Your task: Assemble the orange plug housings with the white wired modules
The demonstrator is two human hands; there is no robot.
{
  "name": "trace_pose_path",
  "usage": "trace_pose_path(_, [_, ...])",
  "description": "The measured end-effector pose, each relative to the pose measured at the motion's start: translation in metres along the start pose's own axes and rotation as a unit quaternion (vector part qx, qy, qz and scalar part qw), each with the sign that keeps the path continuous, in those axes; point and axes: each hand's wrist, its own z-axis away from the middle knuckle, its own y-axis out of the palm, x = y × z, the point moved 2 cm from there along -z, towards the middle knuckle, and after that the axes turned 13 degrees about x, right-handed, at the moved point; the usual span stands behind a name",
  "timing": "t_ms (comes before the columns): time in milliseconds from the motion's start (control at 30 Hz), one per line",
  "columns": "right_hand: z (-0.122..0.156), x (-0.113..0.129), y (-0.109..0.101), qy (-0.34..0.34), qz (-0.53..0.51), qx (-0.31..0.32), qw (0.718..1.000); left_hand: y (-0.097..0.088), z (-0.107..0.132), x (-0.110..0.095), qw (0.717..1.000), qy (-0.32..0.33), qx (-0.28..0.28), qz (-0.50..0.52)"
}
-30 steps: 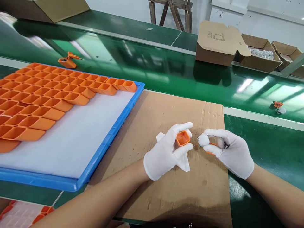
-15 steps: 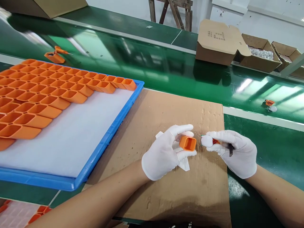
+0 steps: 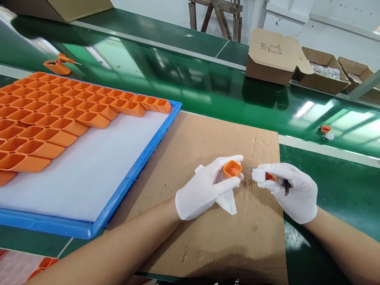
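Observation:
My left hand [image 3: 204, 188], in a white glove, grips an orange square cup [image 3: 232, 169] with its open end facing up toward me. Beneath that hand a piece of white paper or cloth [image 3: 228, 202] lies on the cardboard sheet [image 3: 243, 245]. My gloved right hand [image 3: 292, 190] pinches a small part with a white round disc [image 3: 258, 175], a green edge and some orange behind it. A dark, thin tool [image 3: 286, 187] also sits in the right hand; its kind is unclear. A small gap separates the cup from the white disc.
At left, a blue tray [image 3: 136, 160] carries rows of orange cups [image 3: 65, 126]. Beyond it runs a green belt [image 3: 202, 87] with an orange piece [image 3: 57, 66] and another small part [image 3: 327, 133] on it. Cardboard boxes [image 3: 276, 55] stand at the back right.
My left hand has turned the orange cup so its opening faces more upward. The right hand is nearly still. Both small pieces on the belt have shifted left.

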Motion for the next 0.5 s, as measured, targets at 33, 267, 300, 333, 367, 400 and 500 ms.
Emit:
trace_pose_path(33, [-0.0005,0.0004,-0.0002,0.0,0.005,-0.001,1.0,-0.0003,0.0001,0.0003,0.999,-0.035,0.028,0.022])
trace_pose_path(267, [-0.0027,0.0023,-0.0007,0.005,-0.02,-0.005,1.0,0.0047,0.0031,-0.0052,0.99,-0.012,0.088,0.106])
trace_pose_path(300, [-0.0028,0.0031,-0.0008,0.006,-0.024,-0.003,1.0,0.0048,0.0028,-0.0062,0.984,-0.016,0.11,0.138])
trace_pose_path(333, [-0.0028,0.004,-0.001,0.009,-0.024,-0.002,1.0,0.0043,0.0024,-0.0066,0.977,-0.027,0.134,0.164])
trace_pose_path(367, [-0.0027,0.0051,-0.0013,0.011,-0.022,-0.001,1.0,0.0032,0.0016,-0.0065,0.97,-0.039,0.156,0.185])
trace_pose_path(400, [-0.0026,0.0063,-0.0016,0.012,-0.02,0.0,1.0,0.0017,0.0007,-0.0058,0.962,-0.051,0.176,0.202])
trace_pose_path(500, [-0.002,0.0087,-0.0013,0.002,-0.013,0.008,1.0,-0.0031,-0.0026,-0.0008,0.955,-0.067,0.2,0.207])
